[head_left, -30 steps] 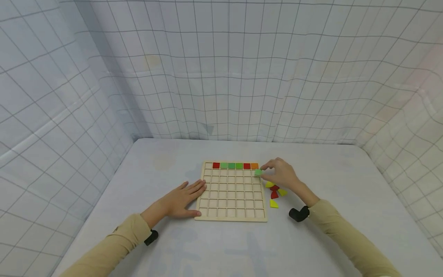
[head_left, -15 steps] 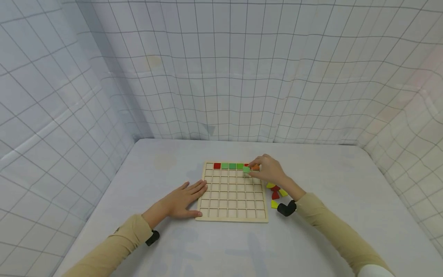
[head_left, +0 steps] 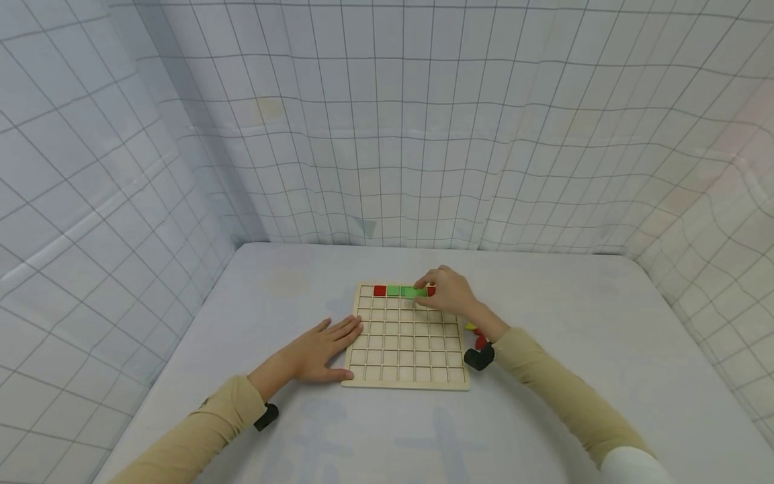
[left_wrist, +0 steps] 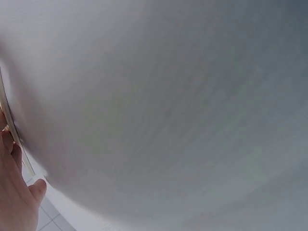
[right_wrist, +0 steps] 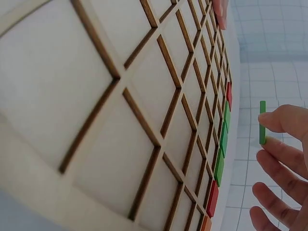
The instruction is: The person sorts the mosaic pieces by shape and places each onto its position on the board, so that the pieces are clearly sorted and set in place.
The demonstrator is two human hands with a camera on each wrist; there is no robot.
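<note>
Readable text: none in any of the three views.
Worktop, between 5 and 6 o'clock in the head view: on the worktop (head_left: 544, 302), pale blue strokes (head_left: 444, 444), a long upright one crossed by a level one; too faint to read as a letter, number or sign.
Worktop, between 6 and 7 o'clock in the head view: a second group of faint blue strokes (head_left: 320, 445), blurred; whether it is writing cannot be told.
Left sleeve, near 8 o'clock in the head view: on the left sleeve (head_left: 193, 430), a small dark mark (head_left: 205, 401), too small to tell whether it is a label or a logo.
</note>
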